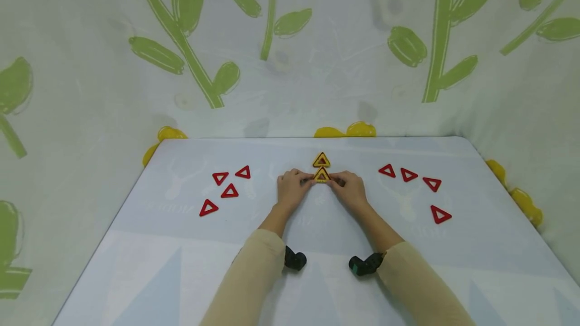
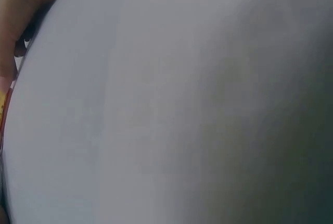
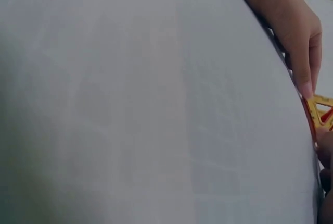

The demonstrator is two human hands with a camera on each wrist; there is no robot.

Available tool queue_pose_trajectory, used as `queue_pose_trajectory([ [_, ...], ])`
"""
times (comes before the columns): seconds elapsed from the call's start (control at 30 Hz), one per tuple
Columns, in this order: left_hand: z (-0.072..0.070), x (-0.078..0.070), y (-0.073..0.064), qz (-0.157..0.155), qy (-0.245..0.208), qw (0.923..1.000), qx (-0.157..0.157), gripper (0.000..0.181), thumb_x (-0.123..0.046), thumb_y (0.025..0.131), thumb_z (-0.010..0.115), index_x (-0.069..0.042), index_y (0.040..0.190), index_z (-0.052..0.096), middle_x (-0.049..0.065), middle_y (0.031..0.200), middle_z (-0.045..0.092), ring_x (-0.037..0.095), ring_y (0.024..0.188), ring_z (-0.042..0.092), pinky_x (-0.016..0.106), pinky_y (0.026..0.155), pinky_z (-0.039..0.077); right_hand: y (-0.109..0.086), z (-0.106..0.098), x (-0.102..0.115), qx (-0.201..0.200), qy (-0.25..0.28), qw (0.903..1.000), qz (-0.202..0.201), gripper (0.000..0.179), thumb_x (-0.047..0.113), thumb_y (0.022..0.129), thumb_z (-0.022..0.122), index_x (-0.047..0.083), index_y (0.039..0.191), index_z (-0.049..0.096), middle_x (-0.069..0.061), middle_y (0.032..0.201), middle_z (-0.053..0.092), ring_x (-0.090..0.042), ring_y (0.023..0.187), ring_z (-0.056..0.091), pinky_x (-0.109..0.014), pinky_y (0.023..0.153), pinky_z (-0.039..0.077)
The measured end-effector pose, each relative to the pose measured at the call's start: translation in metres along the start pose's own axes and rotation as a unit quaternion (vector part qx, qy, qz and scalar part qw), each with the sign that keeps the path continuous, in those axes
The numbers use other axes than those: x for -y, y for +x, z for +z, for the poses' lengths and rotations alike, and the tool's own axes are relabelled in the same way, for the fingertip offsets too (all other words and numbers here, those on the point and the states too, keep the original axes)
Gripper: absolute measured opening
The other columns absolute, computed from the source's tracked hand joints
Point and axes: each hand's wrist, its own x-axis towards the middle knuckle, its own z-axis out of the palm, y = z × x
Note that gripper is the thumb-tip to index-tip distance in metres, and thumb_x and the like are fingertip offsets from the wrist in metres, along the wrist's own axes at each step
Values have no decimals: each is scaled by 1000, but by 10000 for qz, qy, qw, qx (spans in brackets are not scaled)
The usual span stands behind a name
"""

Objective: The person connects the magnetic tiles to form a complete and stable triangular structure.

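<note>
In the head view, a yellow triangular frame (image 1: pixel 322 180) lies near the middle of the far part of the table, with red showing under its edges. From the left, my left hand (image 1: pixel 292 188) pinches one lower corner of it between thumb and fingers. My right hand (image 1: pixel 351 191) pinches the opposite corner in the same way. Just beyond it is a second yellow triangular frame (image 1: pixel 322 165), its base close to the first one's tip. The right wrist view catches fingertips at both ends of the held yellow frame (image 3: pixel 313 113), with a red layer along its lower side.
Several red triangular frames (image 1: pixel 228 196) are spread left of my hands, and several more red triangular frames (image 1: pixel 408 179) to the right. The white table's far edge (image 1: pixel 254 138) runs in front of a cloth with a leaf pattern (image 1: pixel 290 94). Dark wrist cameras (image 1: pixel 296 260) sit at both sleeves.
</note>
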Motion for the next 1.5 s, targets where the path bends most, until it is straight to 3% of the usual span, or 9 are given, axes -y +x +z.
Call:
queue_pose_trajectory([
  [0.23, 0, 0, 1, -12, 87, 9998, -189, 27, -39, 86, 64, -21, 105, 73, 1, 98, 65, 20, 90, 57, 37, 79, 34, 0, 2, -1, 22, 300, 9984, 477, 25, 20, 85, 71, 3, 104, 72, -12, 95, 67, -23, 84, 57, -32, 73, 44],
  [0.53, -3, 0, -3, 30, -256, 9994, -245, 34, -41, 84, 68, -18, 108, 72, 2, 101, 65, 21, 92, 57, 38, 82, 35, -2, -1, 0, -108, 207, 9988, 437, 27, 19, 83, 73, 3, 104, 72, -11, 92, 67, -22, 82, 57, -31, 71, 44],
  [0.7, -7, 4, -12, -19, -447, 9989, -117, 44, -42, 79, 72, -16, 115, 69, 3, 105, 64, 21, 96, 57, 39, 84, 34, -6, -7, -2, 226, 309, 9976, 580, 32, 22, 84, 71, 6, 111, 70, -10, 96, 65, -22, 86, 56, -33, 75, 45],
  [0.9, -17, 8, -20, -129, -991, 9948, 172, 54, -40, 78, 75, -13, 123, 64, 5, 110, 62, 22, 101, 55, 41, 88, 34, -13, -23, -8, 669, 534, 9919, 938, 38, 27, 84, 72, 11, 118, 66, -7, 105, 64, -21, 93, 54, -33, 81, 44],
  [1.2, -45, 20, -45, -464, -1262, 9898, 465, 62, -37, 77, 77, -13, 131, 58, 7, 114, 57, 24, 105, 53, 44, 92, 35, -42, -59, -10, 926, 501, 9929, 562, 45, 32, 82, 73, 8, 120, 65, -8, 106, 64, -20, 93, 55, -26, 78, 47],
  [1.5, -75, 39, -70, -495, -1417, 9885, 172, 63, -30, 75, 80, -12, 130, 58, 7, 113, 58, 24, 103, 54, 43, 89, 40, -66, -101, -8, 893, 177, 9958, 85, 47, 31, 84, 72, 8, 124, 62, -10, 118, 61, -26, 101, 55, -35, 81, 46],
])
